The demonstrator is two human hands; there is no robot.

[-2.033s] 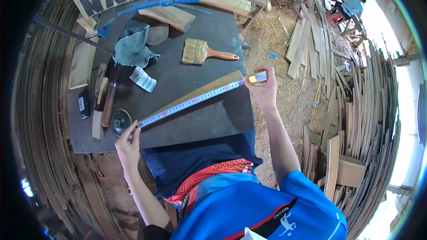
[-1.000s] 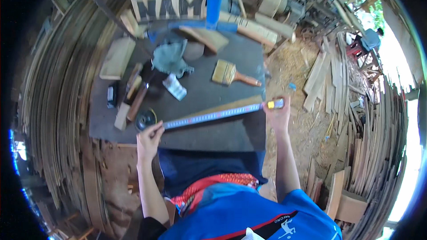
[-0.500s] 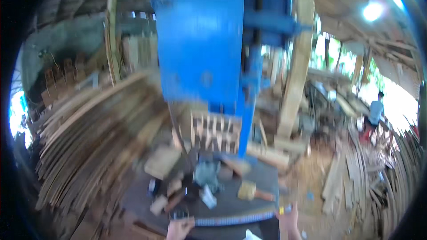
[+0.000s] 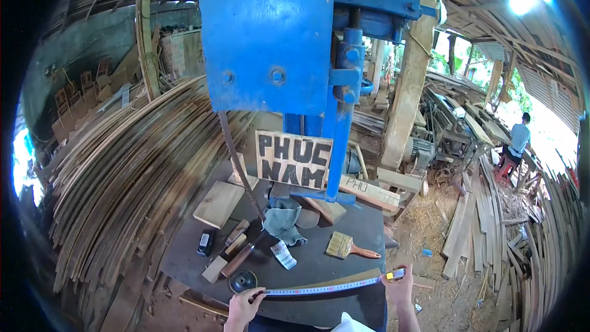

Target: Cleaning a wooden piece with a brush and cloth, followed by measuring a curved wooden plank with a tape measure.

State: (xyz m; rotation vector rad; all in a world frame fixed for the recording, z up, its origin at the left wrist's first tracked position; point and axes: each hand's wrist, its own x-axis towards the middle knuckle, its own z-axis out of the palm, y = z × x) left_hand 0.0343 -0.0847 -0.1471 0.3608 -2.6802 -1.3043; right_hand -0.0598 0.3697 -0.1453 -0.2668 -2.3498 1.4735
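Note:
A tape measure's pale blade (image 4: 326, 289) stretches along the near edge of the dark worktable, against a thin curved wooden strip (image 4: 362, 275). My left hand (image 4: 243, 308) pinches the blade's end. At the right table edge, my right hand (image 4: 402, 288) is closed around the tape's yellow and dark case (image 4: 394, 275). Beside my left hand sits a round black disc (image 4: 243, 281). Farther in lie a paintbrush (image 4: 351, 246) with an orange-brown handle, a printed paper slip (image 4: 283, 254), a grey cloth (image 4: 284, 221), and wooden-bodied tools (image 4: 230, 259).
A blue bandsaw (image 4: 270, 43) towers over the worktable (image 4: 319, 316), its blade (image 4: 236, 160) running down to the tabletop. A wood block (image 4: 219, 203) and a small black box (image 4: 206, 242) lie on the left. Long planks (image 4: 129, 190) are stacked leftward; a person (image 4: 519, 138) sits far right.
The picture has sharpened, and the bandsaw now sits higher in it. Both hands keep hold of the stretched tape, which slopes up more toward the right.

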